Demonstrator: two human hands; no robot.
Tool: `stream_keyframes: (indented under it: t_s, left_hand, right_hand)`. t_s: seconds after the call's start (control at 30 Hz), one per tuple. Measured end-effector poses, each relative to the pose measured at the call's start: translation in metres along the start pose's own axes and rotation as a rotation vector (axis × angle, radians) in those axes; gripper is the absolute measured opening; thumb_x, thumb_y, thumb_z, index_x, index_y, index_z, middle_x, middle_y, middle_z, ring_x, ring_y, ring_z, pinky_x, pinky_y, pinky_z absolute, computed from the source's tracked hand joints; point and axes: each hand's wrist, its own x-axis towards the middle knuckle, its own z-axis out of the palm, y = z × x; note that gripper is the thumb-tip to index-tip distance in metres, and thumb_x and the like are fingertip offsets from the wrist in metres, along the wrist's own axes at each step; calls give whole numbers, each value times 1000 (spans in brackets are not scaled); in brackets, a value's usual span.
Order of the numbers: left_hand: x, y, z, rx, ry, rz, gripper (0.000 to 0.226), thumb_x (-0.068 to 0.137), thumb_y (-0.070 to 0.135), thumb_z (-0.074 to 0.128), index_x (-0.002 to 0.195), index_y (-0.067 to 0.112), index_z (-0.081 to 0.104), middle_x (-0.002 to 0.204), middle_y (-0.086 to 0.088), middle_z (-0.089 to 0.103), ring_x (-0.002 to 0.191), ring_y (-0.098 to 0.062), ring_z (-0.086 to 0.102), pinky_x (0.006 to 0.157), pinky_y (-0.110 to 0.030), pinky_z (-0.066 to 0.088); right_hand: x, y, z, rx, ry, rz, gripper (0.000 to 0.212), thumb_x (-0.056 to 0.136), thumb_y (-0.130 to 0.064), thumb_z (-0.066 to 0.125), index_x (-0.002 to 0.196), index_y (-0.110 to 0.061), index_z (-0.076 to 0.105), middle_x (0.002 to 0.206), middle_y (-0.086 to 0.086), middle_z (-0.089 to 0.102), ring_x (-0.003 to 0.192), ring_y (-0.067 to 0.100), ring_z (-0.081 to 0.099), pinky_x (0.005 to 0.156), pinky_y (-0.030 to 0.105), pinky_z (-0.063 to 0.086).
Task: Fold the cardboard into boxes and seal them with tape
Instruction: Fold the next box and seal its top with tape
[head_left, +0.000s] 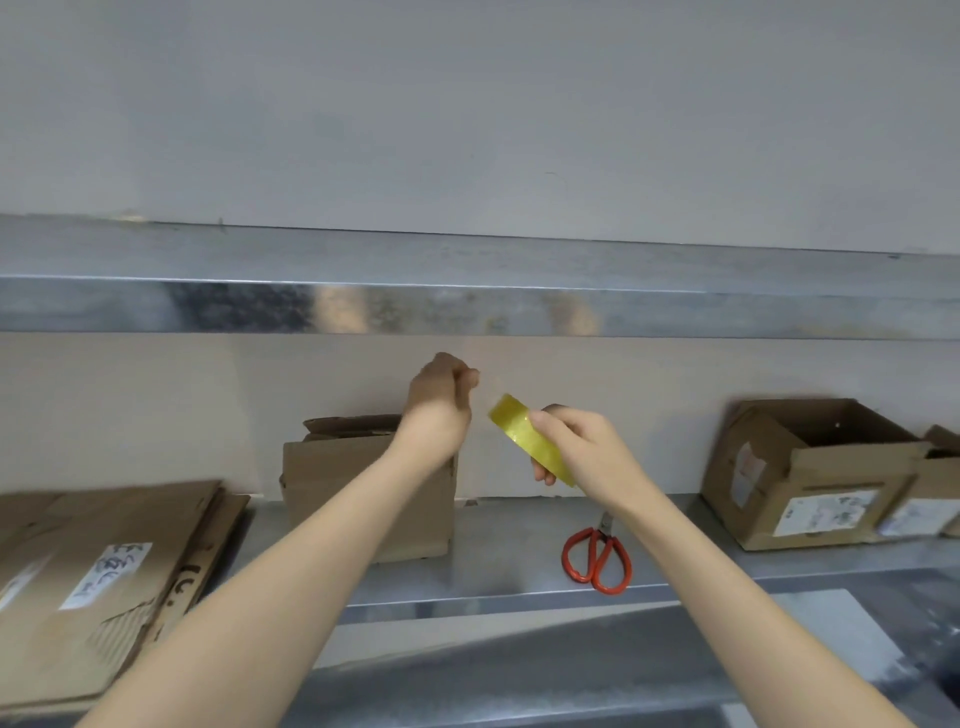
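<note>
Above the steel bench (519, 577), the right hand (582, 447) grips a yellow tape roll (524, 436); the left hand (441, 400) is pinched closed just beside it, contents unclear. A folded box (363, 493) stands against the back wall, red scissors (597, 558) near the front edge, flattened cardboard (104, 571) at the left end.

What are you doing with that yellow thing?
A person is getting tape ready. The right hand holds a roll of yellow tape up in the air, and the left hand is pinched shut beside it, apparently pulling the loose end. Behind the hands, an open cardboard box stands on the metal counter. Red-handled scissors lie nearby, and flat cardboard is stacked on the left.
</note>
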Motion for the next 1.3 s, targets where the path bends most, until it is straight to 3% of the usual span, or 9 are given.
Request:
stream_keyframes:
  t_s: [0.1,0.23,0.33,0.47,0.67,0.8,0.97,1.13,1.3]
  left_hand:
    - [0,4,-8,-310,-66,-56,12,100,10,45,96,3,54,88,1,65,48,-3,51,51,-15,39]
    - [4,11,-11,-479,-136,-71,11,100,7,47,91,7,52,79,-1,63,51,-3,58,56,-16,47]
    - [9,19,-8,-463,-212,-103,11,99,18,50,91,13,56,75,-4,58,53,-8,57,58,-19,47]
    - [9,30,-2,-361,-272,-46,8,91,32,64,85,26,64,63,1,55,56,-8,50,66,-25,41]
    - [3,39,6,-414,-407,121,25,78,5,57,88,24,70,65,2,48,60,-12,46,67,-26,42]
    - [3,40,7,-418,-394,119,28,82,-3,61,84,24,69,67,2,45,66,-17,44,66,-28,40]
    - [2,41,4,-472,-405,119,27,84,-5,66,85,22,69,69,4,40,69,-13,39,64,-19,38]
    - [8,37,-8,-468,-348,72,27,85,-6,64,91,20,69,77,0,42,73,-13,42,67,-13,39]
    - [19,17,-33,-381,-319,-8,29,87,-3,64,96,23,71,76,2,43,77,-16,46,75,-18,41]
  right_hand:
    - [-2,6,-6,-44,-49,-73,31,101,-19,49,81,2,58,66,14,66,58,15,61,61,22,48]
    - [-6,19,-7,-180,-96,-133,40,96,-42,54,87,-3,59,73,17,66,75,27,66,70,40,48]
    - [-7,28,-4,-192,-82,-143,23,96,-35,59,83,-17,61,57,-7,53,58,4,45,60,24,36]
    - [-7,32,0,-190,-91,-101,11,90,-36,67,88,-26,68,74,-17,69,75,-4,63,75,19,48]
    - [-4,39,-11,-252,120,20,47,73,-56,75,61,-15,57,53,-6,54,54,9,50,60,32,43]
    - [-5,58,-9,-379,228,123,61,62,-63,79,75,-17,42,68,-5,47,62,14,45,59,32,37]
    - [-4,70,-1,49,82,132,60,73,-25,85,121,-20,49,113,-9,57,103,-1,56,74,8,45]
    - [-1,80,1,363,54,280,25,79,-14,79,103,-14,69,100,1,75,103,21,67,94,45,54]
    - [13,63,-4,662,111,180,24,80,1,66,95,-13,55,100,7,73,108,27,66,95,54,50]
